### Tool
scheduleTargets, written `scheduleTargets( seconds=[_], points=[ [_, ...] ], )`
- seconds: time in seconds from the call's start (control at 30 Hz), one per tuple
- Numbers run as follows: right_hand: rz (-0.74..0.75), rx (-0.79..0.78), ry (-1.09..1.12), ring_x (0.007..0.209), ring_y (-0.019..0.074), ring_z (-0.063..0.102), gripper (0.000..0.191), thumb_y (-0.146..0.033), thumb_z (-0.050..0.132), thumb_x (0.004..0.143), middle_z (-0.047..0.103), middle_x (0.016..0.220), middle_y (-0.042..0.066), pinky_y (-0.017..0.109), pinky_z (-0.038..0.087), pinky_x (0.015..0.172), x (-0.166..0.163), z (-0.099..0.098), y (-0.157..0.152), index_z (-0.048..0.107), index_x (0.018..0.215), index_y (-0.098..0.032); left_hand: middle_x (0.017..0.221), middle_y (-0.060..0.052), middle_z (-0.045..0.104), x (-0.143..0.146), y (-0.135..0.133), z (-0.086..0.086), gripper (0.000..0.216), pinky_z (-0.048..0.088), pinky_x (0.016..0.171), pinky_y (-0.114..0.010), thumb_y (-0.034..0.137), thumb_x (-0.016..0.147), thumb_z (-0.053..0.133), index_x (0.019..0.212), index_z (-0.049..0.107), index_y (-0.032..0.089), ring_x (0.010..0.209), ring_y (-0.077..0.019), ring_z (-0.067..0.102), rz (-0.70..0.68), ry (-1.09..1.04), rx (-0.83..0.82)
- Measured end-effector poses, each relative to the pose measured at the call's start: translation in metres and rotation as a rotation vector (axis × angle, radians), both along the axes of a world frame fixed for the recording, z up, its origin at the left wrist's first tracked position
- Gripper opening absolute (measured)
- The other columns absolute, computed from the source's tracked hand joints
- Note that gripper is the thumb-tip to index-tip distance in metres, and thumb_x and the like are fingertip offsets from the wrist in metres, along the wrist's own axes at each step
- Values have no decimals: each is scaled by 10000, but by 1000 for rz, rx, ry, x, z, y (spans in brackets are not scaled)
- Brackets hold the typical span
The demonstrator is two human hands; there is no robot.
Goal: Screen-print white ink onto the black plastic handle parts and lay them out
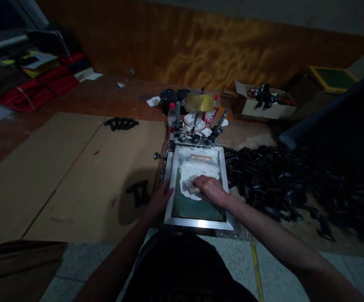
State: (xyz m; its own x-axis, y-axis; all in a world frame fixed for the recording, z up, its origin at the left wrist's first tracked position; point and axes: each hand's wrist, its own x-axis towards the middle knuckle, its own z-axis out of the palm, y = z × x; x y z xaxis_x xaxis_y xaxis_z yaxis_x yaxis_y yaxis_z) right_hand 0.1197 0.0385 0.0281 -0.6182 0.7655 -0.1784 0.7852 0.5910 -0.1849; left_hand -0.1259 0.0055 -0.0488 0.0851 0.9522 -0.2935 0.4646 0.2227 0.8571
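Observation:
A silk-screen frame (173, 205) with a silver metal border and green mesh lies before me. White paste (200, 170) is spread over the middle and upper part of its mesh. My right hand (211, 189) is closed on a greyish-white rag (192, 184), which lies against the paste. At the left border my left hand (161, 198) grips the edge, its fingers partly hidden. A squeegee with a tan handle (201, 157) rests across the top of the screen. Behind it, clamps (196, 137) hold the frame's far end.
A heap of black plastic parts (263, 176) lies to the right. Cardboard (75, 167) on the left bears a black part (138, 193) and several more (121, 123). Behind the clamps stand a red-capped bottle (171, 117), a yellow tape roll (200, 102) and black tubs (168, 96). A box (263, 110) is back right.

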Motion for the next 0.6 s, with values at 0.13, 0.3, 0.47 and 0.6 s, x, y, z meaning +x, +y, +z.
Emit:
scheduleTargets(
  seconds=[0.13, 0.3, 0.47, 0.6],
  points=[
    [138, -40, 80, 920, 200, 609, 205, -95, 563, 794, 688, 955, 73, 277, 431, 749, 13, 1, -9, 661, 950, -183, 1082, -99, 718, 0, -1, 0, 598, 511, 885, -370, 439, 903, 492, 1433, 476, 162, 962, -246, 680, -6, -26, -23],
    [-5, 139, 148, 928, 219, 593, 214, -130, 552, 854, 685, 991, 114, 310, 450, 784, 8, -14, -15, 666, 1034, -156, 884, -61, 701, 0, 0, 3, 634, 511, 730, -332, 441, 878, 523, 1432, 470, 137, 780, -221, 659, 25, -67, -18],
    [36, 45, 216, 936, 212, 625, 267, -140, 548, 850, 699, 1007, 99, 296, 472, 794, 4, -14, -22, 675, 1084, -165, 857, -61, 693, 1, 0, 10, 653, 504, 704, -322, 467, 860, 546, 1412, 490, 122, 765, -214, 647, 38, -98, -16],
    [-254, 106, 237, 1035, 239, 640, 501, -280, 574, 907, 691, 1180, 85, 303, 480, 832, -1, 19, 28, 520, 1405, -246, 819, -57, 696, -1, -1, 36, 707, 506, 643, -319, 469, 826, 575, 1430, 470, 117, 718, -216, 638, 57, -136, -42]
  ],
)
